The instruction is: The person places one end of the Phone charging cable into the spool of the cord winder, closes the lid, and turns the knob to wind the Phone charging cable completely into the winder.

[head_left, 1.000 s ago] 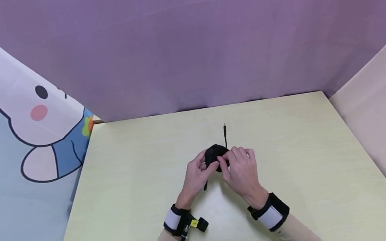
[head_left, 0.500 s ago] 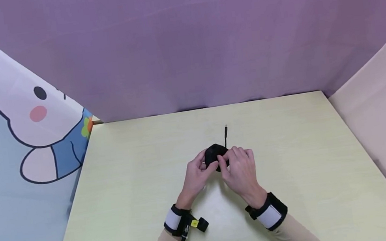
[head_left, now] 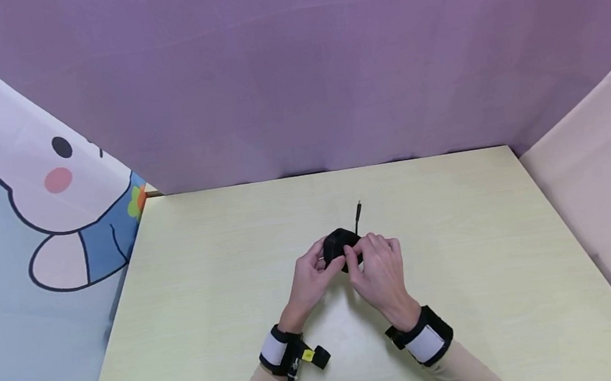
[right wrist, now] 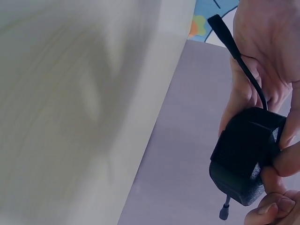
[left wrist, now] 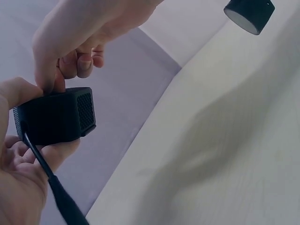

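Observation:
A small black faceted case (head_left: 337, 243) is held up over the table between both hands. My left hand (head_left: 307, 281) grips its left side, thumb on the near edge and fingers behind. With thumb and forefinger, my right hand (head_left: 380, 270) pinches its right edge. A short black cable end (head_left: 357, 211) sticks out beyond the far side. The left wrist view shows mesh-textured ends on the case (left wrist: 54, 117) and a thick cable end (left wrist: 65, 199) coming from it. Cable ends leave opposite sides in the right wrist view, a longer upper one (right wrist: 224, 35) and a small lower one (right wrist: 224, 213).
The pale wooden table (head_left: 220, 238) spreads around the hands. A purple cloth wall (head_left: 293, 79) rises at its back edge, with a cartoon-printed sheet (head_left: 80, 197) to the left and a pale sheet (head_left: 599, 182) to the right. Each wrist wears a black strap, such as the left one (head_left: 282, 348).
The far cable end has tilted slightly right and dropped a little. The near cable end, visible below the left hand earlier, is now hidden in the head view. My right hand shifted slightly left.

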`<act>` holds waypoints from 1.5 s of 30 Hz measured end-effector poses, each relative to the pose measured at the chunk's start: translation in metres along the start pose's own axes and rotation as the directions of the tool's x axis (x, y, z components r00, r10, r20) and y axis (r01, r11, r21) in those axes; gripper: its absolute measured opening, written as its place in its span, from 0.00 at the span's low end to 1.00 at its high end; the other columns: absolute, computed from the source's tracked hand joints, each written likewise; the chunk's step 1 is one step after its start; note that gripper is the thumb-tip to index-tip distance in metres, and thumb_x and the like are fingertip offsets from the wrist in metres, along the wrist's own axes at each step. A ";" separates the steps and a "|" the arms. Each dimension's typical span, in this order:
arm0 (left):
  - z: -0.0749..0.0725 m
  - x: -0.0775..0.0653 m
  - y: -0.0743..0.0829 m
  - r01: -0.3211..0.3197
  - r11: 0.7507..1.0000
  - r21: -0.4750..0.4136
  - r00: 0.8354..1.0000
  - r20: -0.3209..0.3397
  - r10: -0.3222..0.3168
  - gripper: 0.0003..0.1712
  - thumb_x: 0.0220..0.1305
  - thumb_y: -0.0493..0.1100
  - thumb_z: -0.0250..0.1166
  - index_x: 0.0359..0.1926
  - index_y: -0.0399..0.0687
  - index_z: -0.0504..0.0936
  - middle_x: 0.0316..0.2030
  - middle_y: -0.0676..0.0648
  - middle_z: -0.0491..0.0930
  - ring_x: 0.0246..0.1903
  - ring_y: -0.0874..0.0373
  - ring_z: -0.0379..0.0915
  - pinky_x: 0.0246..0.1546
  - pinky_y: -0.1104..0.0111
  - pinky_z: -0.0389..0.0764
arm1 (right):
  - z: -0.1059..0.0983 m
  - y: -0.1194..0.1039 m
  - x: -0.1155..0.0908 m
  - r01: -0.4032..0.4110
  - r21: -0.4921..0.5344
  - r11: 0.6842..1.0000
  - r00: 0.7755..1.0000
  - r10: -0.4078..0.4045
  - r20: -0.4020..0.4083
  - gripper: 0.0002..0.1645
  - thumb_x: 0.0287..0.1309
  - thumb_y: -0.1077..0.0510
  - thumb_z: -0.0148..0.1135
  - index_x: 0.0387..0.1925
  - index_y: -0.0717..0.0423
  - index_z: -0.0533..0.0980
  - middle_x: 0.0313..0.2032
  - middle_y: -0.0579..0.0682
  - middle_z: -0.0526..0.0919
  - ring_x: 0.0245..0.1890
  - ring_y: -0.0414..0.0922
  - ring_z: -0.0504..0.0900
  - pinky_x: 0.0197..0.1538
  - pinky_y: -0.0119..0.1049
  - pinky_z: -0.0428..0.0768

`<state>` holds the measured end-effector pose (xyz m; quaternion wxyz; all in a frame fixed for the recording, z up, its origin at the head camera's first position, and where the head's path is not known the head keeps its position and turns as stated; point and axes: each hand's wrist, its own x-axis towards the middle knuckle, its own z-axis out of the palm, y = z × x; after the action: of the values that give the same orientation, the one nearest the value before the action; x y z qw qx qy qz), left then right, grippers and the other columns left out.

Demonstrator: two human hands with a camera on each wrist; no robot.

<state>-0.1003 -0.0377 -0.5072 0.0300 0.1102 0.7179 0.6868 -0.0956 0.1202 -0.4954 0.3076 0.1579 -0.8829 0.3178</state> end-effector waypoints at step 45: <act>-0.002 0.000 -0.004 0.010 1.000 0.021 1.000 0.000 -0.010 0.25 0.69 0.35 0.66 0.65 0.36 0.77 0.50 0.33 0.86 0.33 0.62 0.86 0.33 0.74 0.79 | -0.022 0.041 0.016 0.445 0.061 0.893 0.867 -0.447 0.221 0.12 0.56 0.60 0.74 0.43 0.51 0.87 0.44 0.52 0.80 0.40 0.50 0.82 0.49 0.49 0.75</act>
<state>-0.1012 -0.0398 -0.5107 0.0322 0.1069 0.7256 0.6790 -0.1178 0.1643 -0.4903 0.2681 0.3944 -0.8506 0.2214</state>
